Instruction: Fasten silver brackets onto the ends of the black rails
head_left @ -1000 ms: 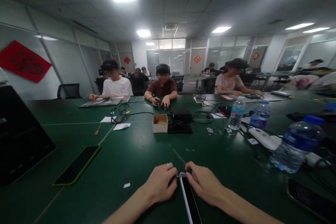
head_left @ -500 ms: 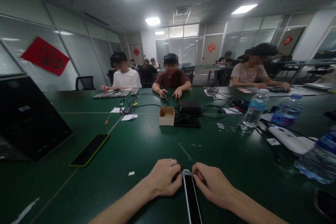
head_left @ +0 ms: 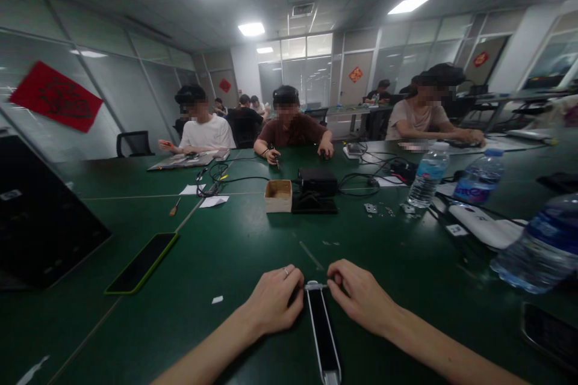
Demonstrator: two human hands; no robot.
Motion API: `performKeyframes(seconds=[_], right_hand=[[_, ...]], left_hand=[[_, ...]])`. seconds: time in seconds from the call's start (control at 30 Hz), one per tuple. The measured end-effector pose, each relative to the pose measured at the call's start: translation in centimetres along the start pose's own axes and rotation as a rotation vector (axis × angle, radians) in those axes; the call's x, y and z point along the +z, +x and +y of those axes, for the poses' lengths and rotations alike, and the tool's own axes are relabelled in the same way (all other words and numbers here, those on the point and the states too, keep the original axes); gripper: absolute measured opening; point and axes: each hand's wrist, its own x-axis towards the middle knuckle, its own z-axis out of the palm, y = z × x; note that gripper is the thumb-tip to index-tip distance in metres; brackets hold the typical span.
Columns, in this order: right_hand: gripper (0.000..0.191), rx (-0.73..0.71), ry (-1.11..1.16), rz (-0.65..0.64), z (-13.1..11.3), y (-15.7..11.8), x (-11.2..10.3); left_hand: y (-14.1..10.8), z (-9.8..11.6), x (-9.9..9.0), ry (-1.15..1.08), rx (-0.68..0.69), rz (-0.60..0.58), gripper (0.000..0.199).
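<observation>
On the far left leans a black computer case (head_left: 40, 216); next comes a phone with a green rim (head_left: 142, 263), lying flat on the green table (head_left: 226, 252); then a small white scrap (head_left: 217, 299) lies just beside the left arm.

Near the middle is the left hand (head_left: 277, 298); its back faces up, a ring is on one finger, and the fingers are curled in narrow; I cannot tell if its tips grip anything; its arm comes up from the bottom, slanting in.

Between the two hands lies the long white-edged thing (head_left: 323, 328), dark on top, pointing away from the person; a thin pale strip (head_left: 316, 286) goes across its far end; the step in hand seems to be working with this strip; the next move seems to call for small, even finger moves and a light pinch.

To the right is the right hand (head_left: 361, 298); its thumb and pointing finger are close together, and seem to pinch the strip's right end; its arm slants in from the low right corner; well apart, a big water bottle (head_left: 542, 246) stands farther right.
</observation>
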Motion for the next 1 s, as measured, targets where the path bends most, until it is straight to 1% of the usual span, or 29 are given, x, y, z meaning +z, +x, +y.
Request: performKeyframes(seconds=[0.03, 0.1, 0.13, 0.2, 0.23, 0.3, 0.37, 0.4, 0.5, 0.67, 0.8, 1.0], right_hand=[[0.021, 0.021, -0.017, 0.052, 1.1, 0.5, -0.5], [0.023, 0.065, -0.121, 0.197, 4.1, 1.4, -1.9], [0.025, 0.120, -0.207, 0.272, 6.1, 1.9, -2.8], [0.033, 0.310, -0.401, 0.386, 10.4, 2.6, -4.6], [0.038, 0.411, -0.477, 0.420, 12.5, 2.8, -5.5], [0.047, 0.560, -0.576, 0.436, 16.1, 3.2, -6.9], [0.053, 0.680, -0.600, 0.425, 18.7, 3.7, -7.9], [0.055, 0.704, -0.599, 0.419, 19.7, 4.1, -8.3], [0.060, 0.749, -0.575, 0.407, 21.3, 5.4, -8.8], [0.066, 0.813, -0.502, 0.398, 22.5, 7.6, -8.8], [0.068, 0.789, -0.483, 0.358, 23.6, 8.1, -8.6], [0.072, 0.710, -0.472, 0.244, 25.2, 8.1, -8.4]], left_hand=[[0.0, 0.0, 0.0, -0.005, 0.001, -0.001, 0.006], [0.0, -0.1, 0.0, -0.019, -0.005, 0.000, 0.007], [0.0, -0.1, 0.0, -0.026, -0.007, 0.002, 0.008], [0.1, -0.2, 0.0, -0.039, -0.011, 0.001, 0.008], [0.1, -0.2, 0.0, -0.044, -0.013, -0.002, 0.008], [0.2, -0.3, 0.1, -0.050, -0.018, -0.013, 0.008], [0.2, -0.4, 0.2, -0.052, -0.028, -0.022, 0.008], [0.2, -0.4, 0.2, -0.052, -0.033, -0.024, 0.009], [0.3, -0.4, 0.1, -0.050, -0.049, -0.035, 0.008], [0.2, -0.2, -0.4, -0.047, -0.069, -0.060, 0.009], [0.3, -0.1, -0.5, -0.060, -0.076, -0.064, 0.009], [0.3, -0.2, -0.3, -0.062, -0.063, -0.065, 0.009]])
